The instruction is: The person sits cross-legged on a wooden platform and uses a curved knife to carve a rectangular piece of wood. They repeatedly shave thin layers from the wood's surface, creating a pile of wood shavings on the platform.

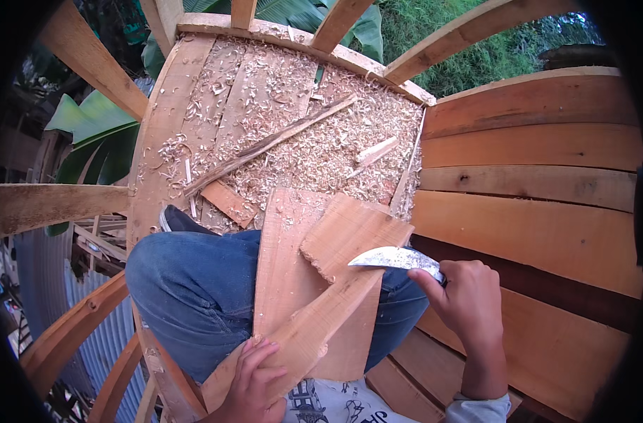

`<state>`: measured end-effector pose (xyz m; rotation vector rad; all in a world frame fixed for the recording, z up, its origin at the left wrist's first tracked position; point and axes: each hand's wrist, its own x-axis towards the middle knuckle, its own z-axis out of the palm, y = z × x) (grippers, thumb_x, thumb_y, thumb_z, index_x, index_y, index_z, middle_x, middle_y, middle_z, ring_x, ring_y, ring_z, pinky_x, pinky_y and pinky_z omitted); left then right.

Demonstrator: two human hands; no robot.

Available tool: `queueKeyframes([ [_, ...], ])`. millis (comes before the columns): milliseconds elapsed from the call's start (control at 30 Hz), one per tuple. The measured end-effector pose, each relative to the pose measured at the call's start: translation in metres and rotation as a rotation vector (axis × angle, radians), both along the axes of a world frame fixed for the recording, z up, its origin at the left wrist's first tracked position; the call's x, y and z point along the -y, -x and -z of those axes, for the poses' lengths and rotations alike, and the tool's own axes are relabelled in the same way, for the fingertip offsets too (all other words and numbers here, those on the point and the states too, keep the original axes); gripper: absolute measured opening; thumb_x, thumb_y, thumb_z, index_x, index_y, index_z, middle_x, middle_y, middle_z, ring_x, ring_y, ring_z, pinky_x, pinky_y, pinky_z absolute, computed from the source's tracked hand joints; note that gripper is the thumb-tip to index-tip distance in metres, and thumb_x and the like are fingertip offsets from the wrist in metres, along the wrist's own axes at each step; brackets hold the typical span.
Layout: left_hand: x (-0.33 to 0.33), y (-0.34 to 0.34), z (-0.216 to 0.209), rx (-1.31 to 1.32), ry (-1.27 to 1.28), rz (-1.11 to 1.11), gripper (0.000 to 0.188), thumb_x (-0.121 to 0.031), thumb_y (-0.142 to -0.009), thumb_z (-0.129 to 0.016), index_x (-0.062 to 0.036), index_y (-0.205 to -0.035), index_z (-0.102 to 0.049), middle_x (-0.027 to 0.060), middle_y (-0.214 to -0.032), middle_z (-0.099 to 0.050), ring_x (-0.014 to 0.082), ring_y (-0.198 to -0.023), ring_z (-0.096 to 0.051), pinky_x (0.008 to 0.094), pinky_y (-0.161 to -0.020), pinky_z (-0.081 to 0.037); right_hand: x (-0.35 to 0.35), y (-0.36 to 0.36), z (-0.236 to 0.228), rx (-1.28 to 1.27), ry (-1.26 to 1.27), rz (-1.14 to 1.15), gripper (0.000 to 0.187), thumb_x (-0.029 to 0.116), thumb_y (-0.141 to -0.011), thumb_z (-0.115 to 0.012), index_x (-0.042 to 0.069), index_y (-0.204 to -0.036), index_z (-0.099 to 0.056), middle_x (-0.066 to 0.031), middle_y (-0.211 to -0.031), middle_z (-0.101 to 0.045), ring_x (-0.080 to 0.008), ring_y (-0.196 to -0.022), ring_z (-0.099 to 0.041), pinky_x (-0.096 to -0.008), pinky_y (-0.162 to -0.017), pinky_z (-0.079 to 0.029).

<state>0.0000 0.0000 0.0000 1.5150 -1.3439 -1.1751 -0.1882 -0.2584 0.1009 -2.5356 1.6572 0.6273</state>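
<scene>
A curved-blade knife (392, 258) is in my right hand (469, 299), its fingers wrapped round the mostly hidden handle. The blade points left and lies against the upper edge of a shaped piece of wood (304, 338), near where it narrows below its broad, squarish end. My left hand (251, 374) grips the lower end of this wood, fingers laid over its face. Beneath it, a flat wide board (282, 261) rests across my lap between my knees in blue jeans (187, 296).
Curled shavings (265, 106) cover the plank floor ahead. On them lie a long rough stick (279, 137), a short wood offcut (230, 203) and pale split pieces (375, 151). A plank wall (526, 190) stands close on the right; wooden railing posts (96, 63) surround the left and front.
</scene>
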Motion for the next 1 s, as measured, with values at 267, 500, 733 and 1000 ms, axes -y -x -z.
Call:
queueKeyframes([
  [267,0.001,0.006,-0.005,0.001,0.009,0.006,0.053,-0.001,-0.059,-0.062,-0.0043,-0.111,-0.048,0.0236,-0.131,-0.044,0.0442,-0.128,-0.043,0.0575,-0.112,-0.025,0.006,0.006,-0.008,-0.086,0.040,-0.027,0.066,0.063,-0.080,-0.062,0.002,-0.054,-0.060,-0.0155,-0.048,-0.053,-0.0321,-0.046,-0.057,-0.0387,-0.044,-0.041],
  [500,0.002,0.005,-0.003,0.003,0.032,-0.006,0.053,-0.002,-0.061,-0.062,-0.0043,-0.112,-0.048,0.0231,-0.131,-0.044,0.0440,-0.129,-0.042,0.0576,-0.112,-0.025,0.007,0.002,-0.009,-0.097,0.057,-0.022,0.067,0.064,-0.080,-0.061,0.002,-0.055,-0.061,-0.0151,-0.048,-0.053,-0.0319,-0.046,-0.057,-0.0390,-0.045,-0.043],
  [733,-0.006,0.001,0.000,-0.017,0.033,0.000,0.053,-0.003,-0.061,-0.062,-0.0039,-0.113,-0.048,0.0234,-0.131,-0.043,0.0444,-0.129,-0.041,0.0581,-0.112,-0.025,0.041,0.034,-0.020,-0.220,0.359,0.150,0.063,0.055,-0.088,-0.057,-0.002,-0.062,-0.065,-0.0211,-0.058,-0.059,-0.0371,-0.058,-0.063,-0.0450,-0.054,-0.048],
  [1000,-0.006,0.003,-0.001,-0.016,0.018,0.013,0.052,-0.004,-0.061,-0.063,-0.0040,-0.111,-0.049,0.0230,-0.131,-0.042,0.0459,-0.128,-0.041,0.0606,-0.111,-0.025,-0.003,0.002,0.002,-0.050,0.080,-0.138,0.062,0.058,-0.086,-0.059,0.004,-0.056,-0.059,-0.0161,-0.052,-0.056,-0.0344,-0.050,-0.059,-0.0420,-0.049,-0.046],
])
